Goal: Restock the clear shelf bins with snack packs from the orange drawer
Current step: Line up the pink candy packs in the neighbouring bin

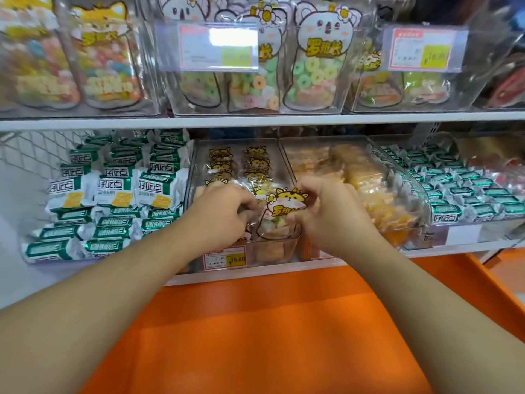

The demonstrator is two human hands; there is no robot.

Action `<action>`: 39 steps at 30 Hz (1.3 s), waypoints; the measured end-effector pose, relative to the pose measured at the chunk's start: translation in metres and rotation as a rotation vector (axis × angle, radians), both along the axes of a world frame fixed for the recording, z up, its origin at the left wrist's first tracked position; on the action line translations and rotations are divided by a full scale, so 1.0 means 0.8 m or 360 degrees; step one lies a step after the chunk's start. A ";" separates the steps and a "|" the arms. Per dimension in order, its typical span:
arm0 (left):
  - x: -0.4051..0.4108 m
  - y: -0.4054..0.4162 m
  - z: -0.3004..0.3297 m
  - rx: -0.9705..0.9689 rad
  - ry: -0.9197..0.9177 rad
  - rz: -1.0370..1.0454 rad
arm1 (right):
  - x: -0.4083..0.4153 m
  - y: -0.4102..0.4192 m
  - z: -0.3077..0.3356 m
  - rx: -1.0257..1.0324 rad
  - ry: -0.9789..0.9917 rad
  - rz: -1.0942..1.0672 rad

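A clear snack pack (pixel 284 207) with a yellow cartoon hamster label stands at the front of a clear shelf bin (pixel 279 253) on the lower shelf. My left hand (pixel 224 211) grips the pack's left side with curled fingers. My right hand (pixel 326 209) pinches its top right corner. More packs of the same kind (pixel 241 163) stand in rows behind it in the bin. The orange drawer (pixel 255 322) is pulled out below my forearms, and its visible floor shows no packs.
Green-and-white biscuit packs (pixel 113 194) are stacked left of the bin. To the right stand a bin of orange snacks (pixel 363 180) and one of small green packs (pixel 468 191). On the upper shelf are clear bins of candy bags (pixel 255 66) with price tags.
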State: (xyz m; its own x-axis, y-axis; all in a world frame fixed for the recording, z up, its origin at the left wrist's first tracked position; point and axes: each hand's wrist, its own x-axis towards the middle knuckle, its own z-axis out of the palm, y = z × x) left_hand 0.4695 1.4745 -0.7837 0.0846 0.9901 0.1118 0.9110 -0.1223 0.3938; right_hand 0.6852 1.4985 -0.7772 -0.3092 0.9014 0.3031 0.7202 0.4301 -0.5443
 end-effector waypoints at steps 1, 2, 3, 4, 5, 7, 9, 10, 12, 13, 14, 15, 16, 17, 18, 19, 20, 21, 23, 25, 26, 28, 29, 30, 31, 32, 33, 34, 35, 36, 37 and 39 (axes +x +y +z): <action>-0.001 0.000 -0.001 0.0011 -0.0002 -0.0005 | 0.000 0.000 0.001 0.0030 -0.0031 0.0019; -0.002 -0.001 -0.002 0.0022 0.0006 -0.0016 | -0.001 -0.001 0.003 0.0061 -0.0080 0.0039; -0.003 -0.002 -0.003 0.0037 0.0032 -0.0025 | -0.002 -0.001 0.004 0.0088 -0.0143 0.0062; -0.004 -0.003 -0.003 0.0054 0.0078 -0.0032 | -0.004 -0.001 0.004 0.0109 -0.0210 0.0088; -0.004 -0.005 -0.003 0.0074 0.0121 -0.0040 | -0.006 -0.002 0.005 0.0127 -0.0273 0.0113; -0.007 -0.007 -0.005 0.0099 0.0160 -0.0060 | -0.009 -0.003 0.008 0.0160 -0.0382 0.0136; -0.011 -0.011 -0.008 0.0105 0.0161 -0.0079 | -0.011 -0.004 0.009 0.0204 -0.0462 0.0139; -0.013 -0.013 -0.010 0.0107 0.0165 -0.0091 | -0.011 -0.004 0.009 0.0216 -0.0477 0.0133; -0.015 -0.017 -0.010 0.0124 0.0152 -0.0111 | -0.010 -0.003 0.009 0.0227 -0.0474 0.0111; -0.015 -0.019 -0.009 0.0143 0.0134 -0.0120 | -0.010 -0.003 0.008 0.0240 -0.0466 0.0098; -0.015 -0.022 -0.008 0.0161 0.0116 -0.0126 | -0.011 -0.003 0.007 0.0262 -0.0463 0.0083; -0.015 -0.026 -0.007 0.0182 0.0104 -0.0130 | -0.013 -0.003 0.005 0.0297 -0.0466 0.0065; -0.015 -0.028 -0.007 0.0200 0.0107 -0.0132 | -0.015 -0.005 0.003 0.0350 -0.0474 0.0046; -0.014 -0.031 -0.008 0.0210 0.0127 -0.0129 | -0.018 -0.006 0.000 0.0410 -0.0481 0.0028; -0.013 -0.033 -0.010 0.0205 0.0158 -0.0120 | -0.020 -0.007 -0.002 0.0457 -0.0492 0.0011; -0.012 -0.034 -0.013 0.0196 0.0192 -0.0100 | -0.022 -0.007 -0.003 0.0484 -0.0510 -0.0001; -0.010 -0.035 -0.017 0.0193 0.0222 -0.0068 | -0.022 -0.008 -0.003 0.0486 -0.0534 -0.0006; -0.008 -0.035 -0.021 0.0207 0.0245 -0.0032 | -0.024 -0.008 -0.003 0.0474 -0.0553 -0.0003; 0.000 -0.032 -0.026 0.0260 0.0281 0.0023 | -0.024 -0.008 -0.003 0.0491 -0.0575 0.0012; 0.009 -0.026 -0.024 0.0275 0.0318 0.0075 | -0.024 -0.006 -0.004 0.0556 -0.0590 0.0020; 0.012 -0.021 -0.021 0.0255 0.0350 0.0090 | -0.024 -0.005 -0.005 0.0575 -0.0590 0.0014; 0.016 -0.014 -0.014 0.0185 0.0381 0.0094 | -0.024 -0.003 -0.006 0.0578 -0.0609 0.0017; 0.016 -0.011 -0.012 0.0145 0.0342 0.0087 | -0.024 -0.001 -0.006 0.0573 -0.0624 0.0022; 0.014 -0.010 -0.011 0.0117 0.0273 0.0071 | -0.023 0.000 -0.007 0.0562 -0.0637 0.0031; 0.012 -0.011 -0.010 0.0102 0.0199 0.0049 | -0.024 0.000 -0.008 0.0547 -0.0648 0.0047; 0.009 -0.013 -0.011 0.0100 0.0129 0.0026 | -0.025 0.000 -0.010 0.0533 -0.0661 0.0070; 0.006 -0.016 -0.012 0.0107 0.0067 0.0005 | -0.025 0.001 -0.013 0.0519 -0.0682 0.0091; 0.003 -0.019 -0.014 0.0127 0.0021 -0.0017 | -0.026 0.001 -0.015 0.0504 -0.0709 0.0104; 0.002 -0.023 -0.016 0.0155 -0.0004 -0.0036 | -0.026 0.003 -0.019 0.0488 -0.0738 0.0111; 0.002 -0.027 -0.018 0.0196 -0.0019 -0.0050 | -0.025 0.004 -0.021 0.0477 -0.0760 0.0113; 0.002 -0.030 -0.020 0.0245 -0.0041 -0.0055 | -0.025 0.004 -0.023 0.0465 -0.0775 0.0110; 0.004 -0.034 -0.022 0.0337 -0.0119 -0.0039 | -0.023 0.004 -0.024 0.0430 -0.0806 0.0106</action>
